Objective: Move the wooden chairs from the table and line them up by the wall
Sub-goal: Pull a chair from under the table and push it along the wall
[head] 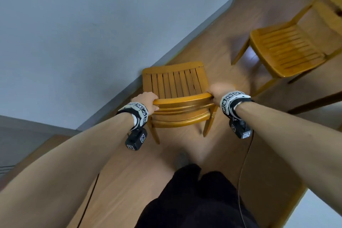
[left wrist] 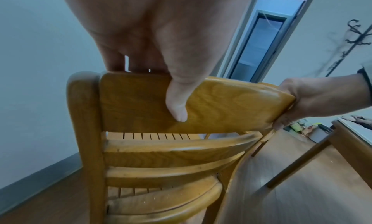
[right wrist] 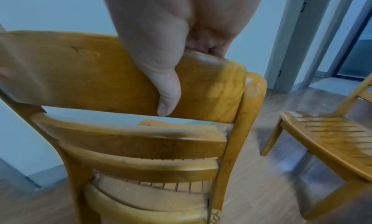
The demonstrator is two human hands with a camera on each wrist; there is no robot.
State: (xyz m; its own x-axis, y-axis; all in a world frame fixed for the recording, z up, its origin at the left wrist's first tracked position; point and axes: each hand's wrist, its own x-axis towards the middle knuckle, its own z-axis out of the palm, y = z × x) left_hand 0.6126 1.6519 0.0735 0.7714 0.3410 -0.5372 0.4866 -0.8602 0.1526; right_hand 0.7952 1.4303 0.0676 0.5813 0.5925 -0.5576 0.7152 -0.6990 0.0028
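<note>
A wooden chair [head: 175,83] with a slatted seat stands in front of me, its seat front close to the grey wall [head: 74,33]. My left hand [head: 147,101] grips the left end of its top back rail [left wrist: 211,100], thumb on the rail's near face. My right hand [head: 215,91] grips the right end of the same rail [right wrist: 211,84], fingers curled over the top. A second wooden chair [head: 290,52] stands to the right, a little away from the wall; it shows again in the right wrist view [right wrist: 330,140].
Wooden floor [head: 129,172] runs along the wall's grey skirting. A table leg and edge [left wrist: 346,148] stand at the right. A doorway [right wrist: 302,44] lies beyond the second chair. Cables [head: 242,172] trail from my wrists. My dark trouser legs [head: 194,200] are just behind the chair.
</note>
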